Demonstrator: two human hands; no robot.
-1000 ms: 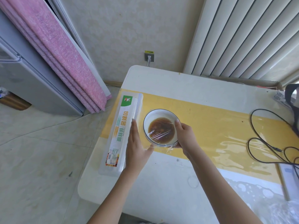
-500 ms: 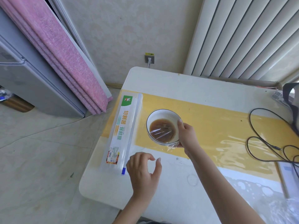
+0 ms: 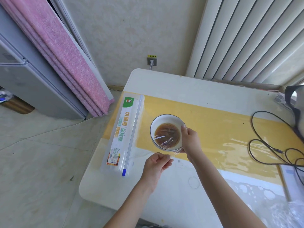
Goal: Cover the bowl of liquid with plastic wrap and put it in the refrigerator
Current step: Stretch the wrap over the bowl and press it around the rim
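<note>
A white bowl (image 3: 164, 119) with a dark rim holds brown liquid and sits on the yellow strip of the table. Clear plastic wrap (image 3: 166, 140) lies stretched over its mouth, with loose film hanging off the near side. My right hand (image 3: 190, 142) grips the bowl's right rim, thumb on top. My left hand (image 3: 158, 163) is just in front of the bowl, fingers pinched on the loose edge of the wrap. The wrap dispenser box (image 3: 125, 134) lies to the left of the bowl. The grey refrigerator (image 3: 32, 89) stands on the floor at far left.
A pink folded mat (image 3: 69, 55) leans beside the refrigerator. Black cable loops (image 3: 269, 145) lie on the table's right part, with a dark bag (image 3: 296, 112) at the far right edge. The table's (image 3: 164, 203) rounded left edge meets tiled floor. A wall socket (image 3: 151, 60) sits behind.
My left hand left the side of the bowl, drew back toward me, then came forward and pinched the wrap's loose edge. My right hand kept holding the bowl.
</note>
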